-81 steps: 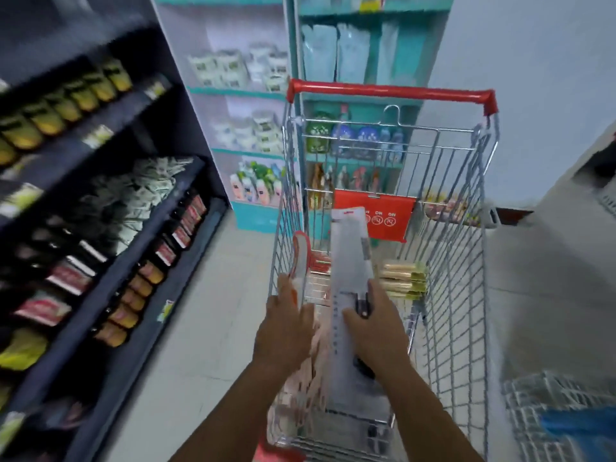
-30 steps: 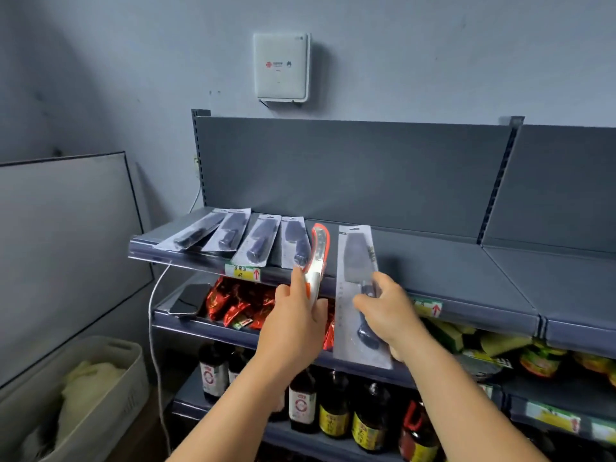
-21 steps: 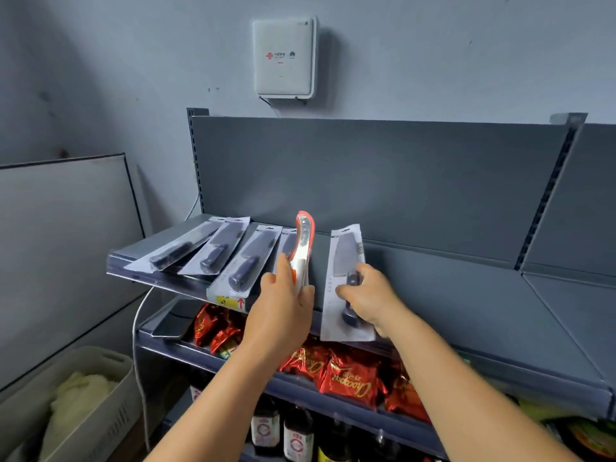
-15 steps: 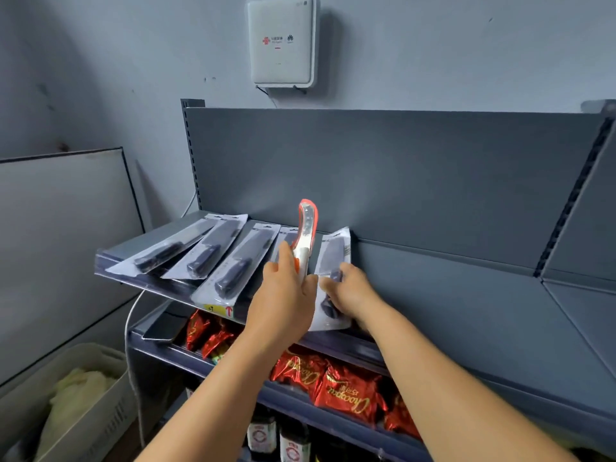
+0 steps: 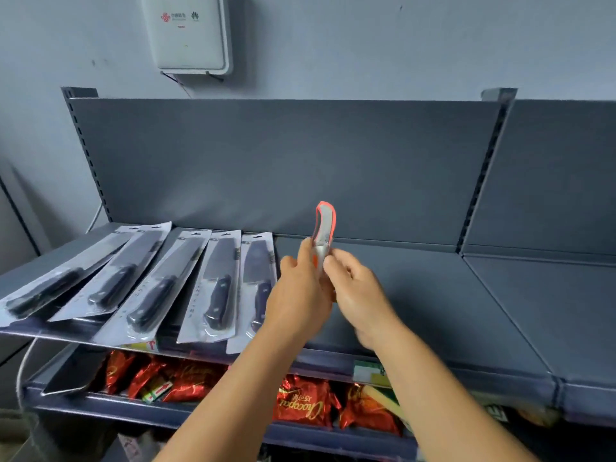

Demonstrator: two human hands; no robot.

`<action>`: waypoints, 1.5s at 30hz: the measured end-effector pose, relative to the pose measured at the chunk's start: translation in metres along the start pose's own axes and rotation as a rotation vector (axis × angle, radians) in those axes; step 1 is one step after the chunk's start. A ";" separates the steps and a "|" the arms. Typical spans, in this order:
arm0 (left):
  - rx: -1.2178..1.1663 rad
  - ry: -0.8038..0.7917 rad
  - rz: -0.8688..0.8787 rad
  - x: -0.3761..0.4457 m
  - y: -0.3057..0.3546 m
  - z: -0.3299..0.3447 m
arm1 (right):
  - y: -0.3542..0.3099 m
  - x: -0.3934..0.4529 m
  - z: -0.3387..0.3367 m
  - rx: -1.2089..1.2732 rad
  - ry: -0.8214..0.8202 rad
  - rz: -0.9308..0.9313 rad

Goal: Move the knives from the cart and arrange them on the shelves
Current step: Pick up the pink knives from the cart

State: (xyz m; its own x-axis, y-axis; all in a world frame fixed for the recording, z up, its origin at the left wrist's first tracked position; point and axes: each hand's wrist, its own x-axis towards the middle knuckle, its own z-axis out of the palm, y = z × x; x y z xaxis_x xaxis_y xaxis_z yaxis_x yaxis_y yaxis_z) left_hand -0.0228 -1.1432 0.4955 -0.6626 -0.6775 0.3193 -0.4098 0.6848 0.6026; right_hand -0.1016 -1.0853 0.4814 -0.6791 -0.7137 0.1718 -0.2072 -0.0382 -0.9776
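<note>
Pinching the lower end of the orange-edged knife pack (image 5: 324,228) between left thumb and fingers (image 5: 305,250), with the right fingers (image 5: 336,261) curling in on the same end from the other side. Holding it upright, edge-on, above the bare middle of the top shelf (image 5: 416,295), just right of the five packaged knives (image 5: 186,281) fanning from the left end toward the middle, tips to the back panel. Left hand (image 5: 298,295) and right hand (image 5: 361,295) crowding together low on the pack, leaving the tall upper part unsupported. Risking a twist or slip during the handover. Risking, too, nudging the nearest pack, already overhanging the front edge, and sliding it off down the slope.
</note>
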 end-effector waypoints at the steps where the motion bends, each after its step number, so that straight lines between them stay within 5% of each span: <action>1: 0.016 -0.039 0.027 0.002 0.006 0.007 | 0.002 0.000 -0.008 0.001 0.000 0.018; 7: 0.083 -0.341 0.062 0.009 0.027 0.050 | 0.022 0.013 -0.047 -0.070 0.151 0.216; 11: 0.192 -0.389 0.035 0.012 0.025 0.066 | 0.032 0.022 -0.052 -0.414 0.268 0.265; 19: 0.427 -0.428 0.110 0.022 0.002 0.076 | 0.044 0.034 -0.053 -0.932 0.142 0.312; 27: 0.357 -0.399 0.142 0.021 -0.001 0.069 | 0.027 0.018 -0.059 -0.972 0.107 0.332; 37: 0.113 -0.256 0.450 -0.035 0.037 0.052 | 0.002 -0.085 -0.094 -1.011 0.283 0.194; 45: 0.061 -0.369 0.747 -0.132 0.059 0.097 | 0.047 -0.216 -0.126 -0.989 0.470 0.321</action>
State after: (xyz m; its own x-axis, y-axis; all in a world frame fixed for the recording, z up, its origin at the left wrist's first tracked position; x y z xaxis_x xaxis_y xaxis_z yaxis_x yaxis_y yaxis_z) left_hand -0.0210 -0.9873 0.4181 -0.9319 0.0846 0.3528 0.1925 0.9395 0.2832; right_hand -0.0532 -0.8451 0.4141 -0.9543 -0.2507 0.1628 -0.2988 0.8151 -0.4962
